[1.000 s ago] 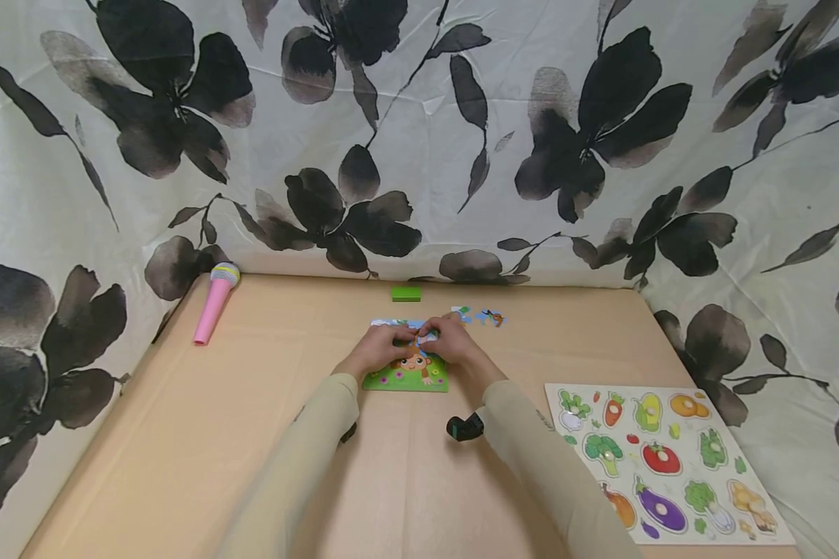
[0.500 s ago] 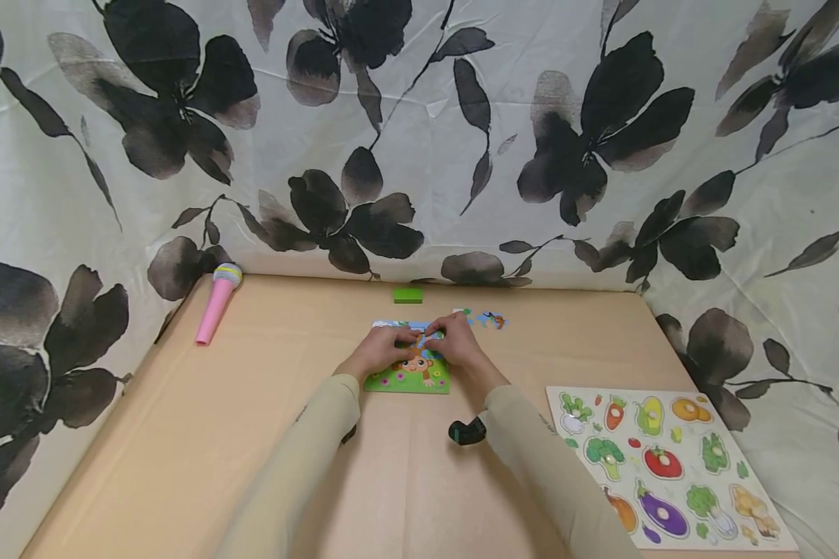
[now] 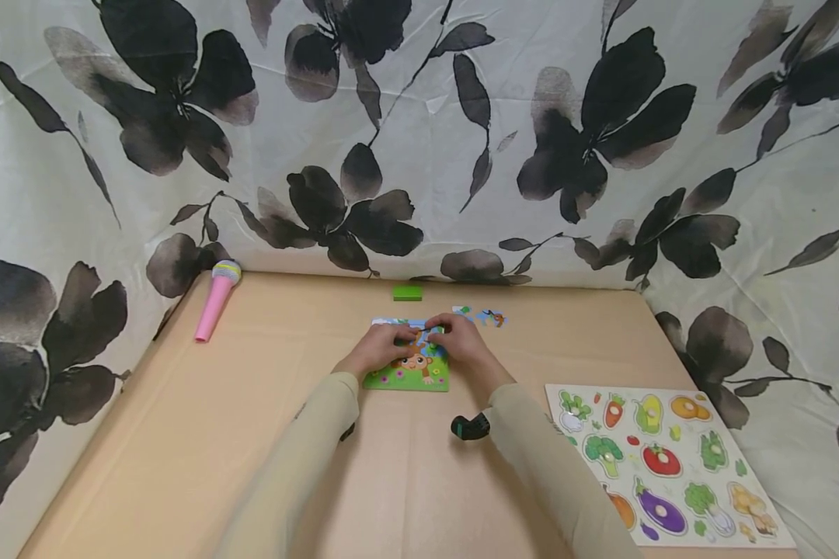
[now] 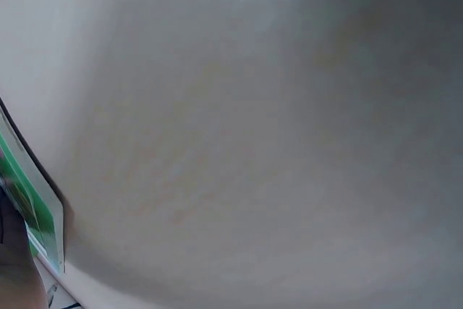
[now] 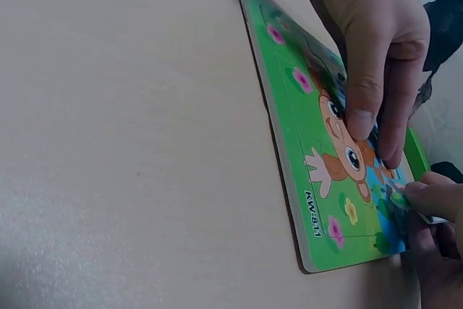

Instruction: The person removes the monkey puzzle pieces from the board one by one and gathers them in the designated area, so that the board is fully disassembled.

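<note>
A monkey puzzle board [image 3: 398, 380] with a green border lies on the table, its lower part uncovered in the head view. Across its upper left reaches my left hand [image 3: 384, 347], and in the right wrist view the thumb and fingers of this left hand [image 5: 383, 56] press down on the picture, extended. At the board's upper right edge, my right hand [image 3: 463, 340] pinches a small puzzle piece [image 5: 399, 199] between thumb and finger, seen in the right wrist view. The left wrist view shows only a corner of the board [image 4: 47, 215] and part of a hand [image 4: 18, 273].
Loose puzzle pieces [image 3: 491, 317] lie behind the right hand. A green block [image 3: 408, 293] sits at the back edge, a pink toy microphone [image 3: 217, 304] at the back left. A vegetable board [image 3: 678, 419] lies at the right, beside the right sleeve.
My right hand has shifted slightly to the right, away from the left one, uncovering more of the board's upper right part. The left hand stays in nearly the same place.
</note>
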The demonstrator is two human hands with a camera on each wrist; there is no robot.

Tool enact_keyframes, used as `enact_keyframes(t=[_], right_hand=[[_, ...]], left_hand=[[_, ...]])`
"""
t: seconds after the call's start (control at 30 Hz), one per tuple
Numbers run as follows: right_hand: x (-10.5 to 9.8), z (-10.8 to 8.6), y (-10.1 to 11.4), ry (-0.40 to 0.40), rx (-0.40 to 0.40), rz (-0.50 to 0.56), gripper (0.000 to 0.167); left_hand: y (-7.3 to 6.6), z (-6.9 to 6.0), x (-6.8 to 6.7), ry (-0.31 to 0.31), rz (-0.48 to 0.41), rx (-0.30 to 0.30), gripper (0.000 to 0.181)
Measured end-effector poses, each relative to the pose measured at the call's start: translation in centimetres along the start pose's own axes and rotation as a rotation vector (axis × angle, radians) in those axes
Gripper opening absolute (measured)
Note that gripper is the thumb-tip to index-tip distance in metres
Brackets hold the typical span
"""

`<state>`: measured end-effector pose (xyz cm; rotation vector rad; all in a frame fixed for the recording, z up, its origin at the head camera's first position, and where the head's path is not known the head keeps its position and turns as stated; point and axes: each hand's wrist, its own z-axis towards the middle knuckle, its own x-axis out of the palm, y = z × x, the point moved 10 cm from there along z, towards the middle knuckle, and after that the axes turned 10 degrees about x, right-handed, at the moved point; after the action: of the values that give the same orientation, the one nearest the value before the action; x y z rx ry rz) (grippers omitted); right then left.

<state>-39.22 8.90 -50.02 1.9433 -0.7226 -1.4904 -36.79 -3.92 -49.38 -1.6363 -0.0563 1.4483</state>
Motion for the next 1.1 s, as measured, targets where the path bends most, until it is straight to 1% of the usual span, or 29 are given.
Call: enact_keyframes(t=[0.13,0.33,0.47,0.67,0.8,0.97,1.1], right_hand=[[-0.5,-0.1,-0.2,-0.008,0.018,0.044,0.022],[-1.2,0.0,-1.1,-0.009,0.038,0.126,0.027],[-1.7,0.0,-1.6,-0.023,0.044,0.152,0.027],[-2.2,-0.3,-1.9,-0.036,0.041,0.199,0.025],[-2.4,-0.5,-2.2,-0.045,0.037,0.249,0.025],[-2.9,-0.8,-2.8,-0.053,0.044,0.261,0.028],[-3.5,-0.9,-3.8,-0.051,0.077,0.279,0.029]], left_hand=[[-0.2,0.0,-0.1,0.008,0.0,0.002,0.035],[-0.2,0.2,-0.1,0.006,0.003,0.014,0.036],[-0.4,0.1,-0.2,0.004,0.005,0.021,0.036],[-0.4,-0.1,-0.3,0.012,-0.012,-0.006,0.037],[-0.5,-0.2,-0.3,0.004,-0.016,0.005,0.037],[-0.4,-0.2,-0.2,0.003,-0.018,0.002,0.037],[-0.5,-0.2,-0.2,0.0,-0.019,0.007,0.037]])
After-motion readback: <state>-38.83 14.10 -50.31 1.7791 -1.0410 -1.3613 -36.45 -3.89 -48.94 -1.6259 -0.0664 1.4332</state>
